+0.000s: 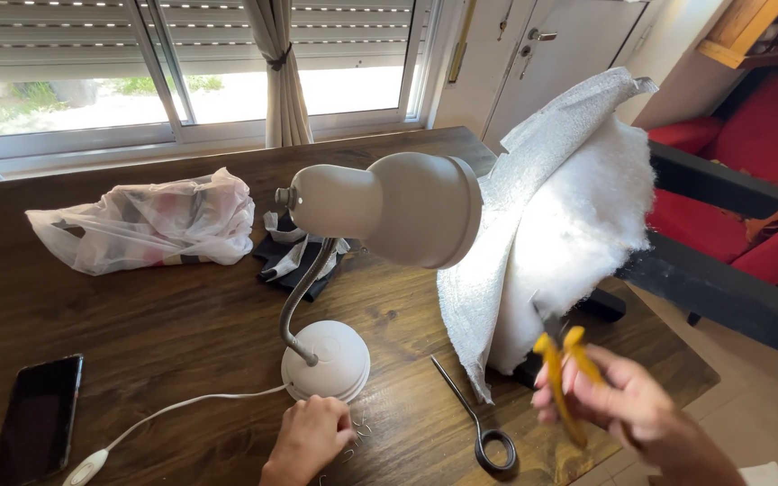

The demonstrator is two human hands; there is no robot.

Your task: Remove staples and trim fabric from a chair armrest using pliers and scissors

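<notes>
Dark wooden table (182,333) is standing beneath a window; left hand (310,438) is resting curled into a fist beside the white desk lamp (380,211) base; right hand (628,405) is gripping yellow-handled pliers (562,373) — blurred — near white padded fabric (560,216); a metal hook tool (479,423) is lying between the hands.

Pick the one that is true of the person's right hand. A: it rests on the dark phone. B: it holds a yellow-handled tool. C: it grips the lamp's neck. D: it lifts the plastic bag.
B: the right hand is closed around the yellow-handled tool, raised beside the white padding, while the left hand rests on the table by the lamp base.
</notes>
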